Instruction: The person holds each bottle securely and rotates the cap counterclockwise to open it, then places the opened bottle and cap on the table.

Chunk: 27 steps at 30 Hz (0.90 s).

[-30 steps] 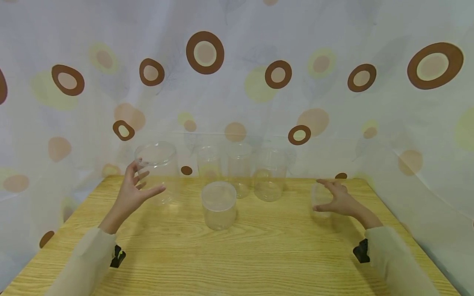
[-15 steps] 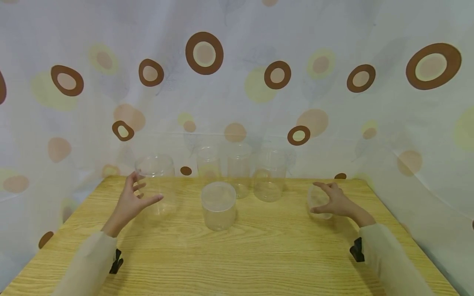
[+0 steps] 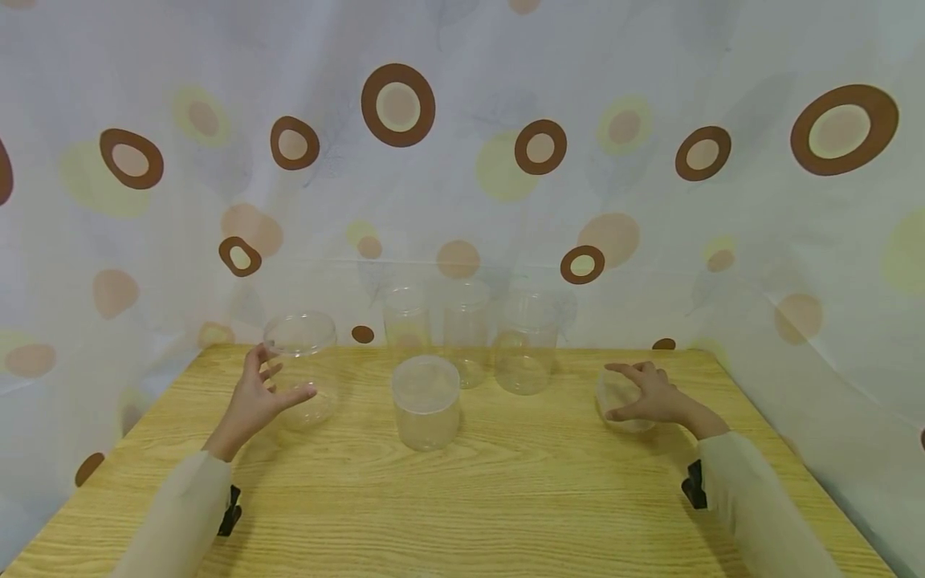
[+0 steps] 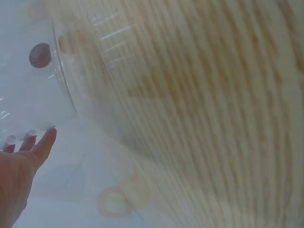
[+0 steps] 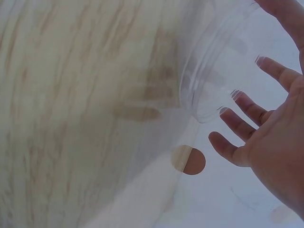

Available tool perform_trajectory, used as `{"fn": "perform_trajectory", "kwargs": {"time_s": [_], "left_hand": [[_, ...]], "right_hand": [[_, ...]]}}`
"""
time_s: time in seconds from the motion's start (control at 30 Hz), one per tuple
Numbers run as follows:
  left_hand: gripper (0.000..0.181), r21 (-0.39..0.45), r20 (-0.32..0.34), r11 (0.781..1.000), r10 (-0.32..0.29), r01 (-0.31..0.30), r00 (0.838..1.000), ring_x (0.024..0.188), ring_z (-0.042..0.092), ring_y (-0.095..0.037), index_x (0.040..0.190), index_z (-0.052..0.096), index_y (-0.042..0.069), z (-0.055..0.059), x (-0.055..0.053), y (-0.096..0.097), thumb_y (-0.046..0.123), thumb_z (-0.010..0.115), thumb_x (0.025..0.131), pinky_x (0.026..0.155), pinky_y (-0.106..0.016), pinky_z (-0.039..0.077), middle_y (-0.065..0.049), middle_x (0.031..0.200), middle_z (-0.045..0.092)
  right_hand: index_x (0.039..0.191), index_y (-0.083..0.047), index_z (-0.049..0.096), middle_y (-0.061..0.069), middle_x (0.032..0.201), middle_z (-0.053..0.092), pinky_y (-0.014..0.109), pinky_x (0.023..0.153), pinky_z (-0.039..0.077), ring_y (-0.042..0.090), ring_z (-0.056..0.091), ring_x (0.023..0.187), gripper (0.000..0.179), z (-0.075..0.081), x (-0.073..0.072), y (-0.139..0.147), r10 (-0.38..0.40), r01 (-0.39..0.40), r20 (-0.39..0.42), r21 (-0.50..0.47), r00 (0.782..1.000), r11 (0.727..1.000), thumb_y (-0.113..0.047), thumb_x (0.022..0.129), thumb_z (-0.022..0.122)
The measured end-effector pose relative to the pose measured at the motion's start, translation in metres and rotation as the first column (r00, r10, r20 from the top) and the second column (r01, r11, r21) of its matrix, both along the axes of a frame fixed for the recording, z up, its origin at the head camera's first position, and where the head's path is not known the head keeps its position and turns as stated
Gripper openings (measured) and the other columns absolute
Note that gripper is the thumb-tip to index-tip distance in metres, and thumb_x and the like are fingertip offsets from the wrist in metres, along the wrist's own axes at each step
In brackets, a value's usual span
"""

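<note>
At the left of the head view my left hand [image 3: 249,400] grips a large clear plastic jar [image 3: 315,365], thumb on the near side and fingers on the far left side. The jar stands upright, its base low over the tabletop. Fingertips press its wall [image 4: 26,99] in the left wrist view. On the right, my right hand [image 3: 661,399] holds a short clear plastic container [image 3: 613,392] between thumb and fingers, low over the table. Its ridged rim [image 5: 194,90] points toward the table in the right wrist view, with several fingertips against the side.
A short clear jar with a frosted top [image 3: 426,405] stands mid-table between the hands. Behind it are a slim clear jar [image 3: 408,329], another slim one [image 3: 466,337] and a wider clear jar [image 3: 526,353]. A patterned curtain [image 3: 462,193] hangs behind the wooden table [image 3: 462,514].
The left hand has lowered the large jar toward the table. The right hand has shifted slightly left and down, tilting the short container.
</note>
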<state>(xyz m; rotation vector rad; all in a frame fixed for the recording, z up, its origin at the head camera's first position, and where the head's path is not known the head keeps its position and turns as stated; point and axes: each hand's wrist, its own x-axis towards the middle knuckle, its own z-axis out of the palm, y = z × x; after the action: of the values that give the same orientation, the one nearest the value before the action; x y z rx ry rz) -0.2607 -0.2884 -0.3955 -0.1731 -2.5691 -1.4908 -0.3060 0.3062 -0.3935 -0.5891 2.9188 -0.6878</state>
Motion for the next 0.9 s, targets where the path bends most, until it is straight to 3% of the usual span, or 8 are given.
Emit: {"fn": "perform_trajectory", "kwargs": {"time_s": [0.33, 0.67, 0.9], "left_hand": [[0.099, -0.005, 0.01, 1.0, 0.008, -0.008, 1.0, 0.132, 0.019, -0.047, 0.141, -0.002, 0.012, -0.003, -0.003, -0.006, 0.028, 0.073, 0.078, 0.1, -0.064, 0.024, -0.023, 0.147, 0.006], [0.092, -0.02, -0.001, 1.0, 0.008, -0.008, 1.0, 0.128, 0.022, -0.053, 0.136, 0.004, 0.008, -0.007, -0.005, -0.014, 0.024, 0.073, 0.078, 0.095, -0.064, 0.031, -0.019, 0.145, 0.011], [0.103, -0.018, 0.026, 1.0, -0.004, 0.004, 1.0, 0.128, 0.022, -0.053, 0.144, -0.008, 0.012, -0.004, 0.0, -0.015, 0.024, 0.072, 0.079, 0.096, -0.067, 0.027, -0.022, 0.149, 0.001]], "right_hand": [[0.136, -0.004, 0.037, 0.034, 0.126, 0.027, 0.073, 0.076, 0.024, 0.054, 0.022, 0.11, 0.079, -0.007, -0.001, 0.004, 0.008, -0.008, 0.022, -0.004, 1.0, 1.0, -0.04, 0.075, 0.072], [0.135, -0.006, 0.039, 0.034, 0.127, 0.028, 0.069, 0.075, 0.027, 0.052, 0.025, 0.108, 0.078, -0.02, -0.007, 0.011, -0.004, 0.004, 0.014, 0.021, 1.0, 1.0, -0.042, 0.075, 0.072], [0.135, -0.006, 0.039, 0.034, 0.128, 0.029, 0.07, 0.075, 0.025, 0.052, 0.025, 0.108, 0.079, -0.02, -0.004, 0.011, -0.004, 0.004, 0.016, 0.018, 1.0, 1.0, -0.041, 0.074, 0.073]]}}
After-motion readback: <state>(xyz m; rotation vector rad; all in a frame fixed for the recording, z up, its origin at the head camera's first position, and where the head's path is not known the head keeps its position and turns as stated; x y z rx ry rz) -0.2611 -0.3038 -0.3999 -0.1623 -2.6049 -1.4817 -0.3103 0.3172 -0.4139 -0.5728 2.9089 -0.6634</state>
